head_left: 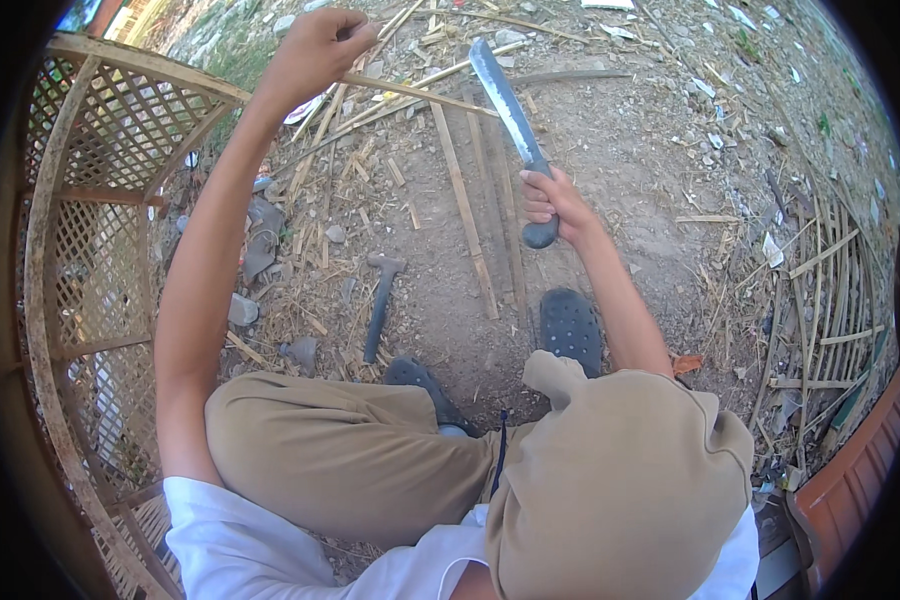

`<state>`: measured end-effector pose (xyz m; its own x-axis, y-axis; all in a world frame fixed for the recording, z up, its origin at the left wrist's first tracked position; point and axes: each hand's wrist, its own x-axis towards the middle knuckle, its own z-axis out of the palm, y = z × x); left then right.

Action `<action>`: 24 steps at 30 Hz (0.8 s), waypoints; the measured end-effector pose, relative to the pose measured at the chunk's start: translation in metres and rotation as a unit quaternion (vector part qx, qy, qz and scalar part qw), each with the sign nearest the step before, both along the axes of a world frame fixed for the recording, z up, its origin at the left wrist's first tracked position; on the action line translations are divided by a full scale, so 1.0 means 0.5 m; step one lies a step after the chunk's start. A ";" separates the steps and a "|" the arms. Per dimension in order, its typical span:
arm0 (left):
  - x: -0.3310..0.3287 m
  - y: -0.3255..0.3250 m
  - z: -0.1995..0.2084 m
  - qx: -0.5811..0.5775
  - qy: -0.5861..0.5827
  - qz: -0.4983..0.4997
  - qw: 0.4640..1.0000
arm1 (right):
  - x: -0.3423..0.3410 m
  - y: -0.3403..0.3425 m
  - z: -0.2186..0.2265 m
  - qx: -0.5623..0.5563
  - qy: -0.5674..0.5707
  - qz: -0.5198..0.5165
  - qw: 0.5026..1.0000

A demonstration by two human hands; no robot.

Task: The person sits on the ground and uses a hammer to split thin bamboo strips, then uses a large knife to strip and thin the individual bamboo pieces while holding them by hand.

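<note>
My left hand (320, 55), at the upper left, is closed in a fist. A thin wooden strip (425, 95) sticks out from under it to the right, and its far end comes close to the blade. The grip itself is hidden by the back of the hand. My right hand (558, 203) is wrapped around the dark handle of a machete (505, 95). Its worn grey blade points up and slightly left, apart from the strip. On the dirt below, between my arms, lies a hammer (380, 305) with a dark handle.
A lattice panel (100, 240) leans along my left side. Several wooden slats (465, 210) and chips lie on the dirt ahead. Another slatted piece (820, 320) is at the right, near a reddish-brown ridged object (850, 480). My dark clogs (571, 330) are close to the hammer.
</note>
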<state>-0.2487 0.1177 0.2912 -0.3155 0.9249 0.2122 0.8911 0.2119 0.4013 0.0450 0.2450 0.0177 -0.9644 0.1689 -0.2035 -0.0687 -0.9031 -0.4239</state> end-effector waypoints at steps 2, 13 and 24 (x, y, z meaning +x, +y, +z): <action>0.001 -0.001 0.005 -0.011 -0.022 0.021 0.999 | -0.008 -0.011 0.026 0.477 -0.245 -0.087 0.840; 0.026 0.043 0.025 0.023 0.036 0.014 0.999 | -0.026 -0.058 0.084 0.728 -0.290 -0.190 0.592; 0.119 0.064 0.079 -0.012 0.032 0.036 0.999 | 0.041 -0.032 0.176 0.671 -0.345 -0.237 0.612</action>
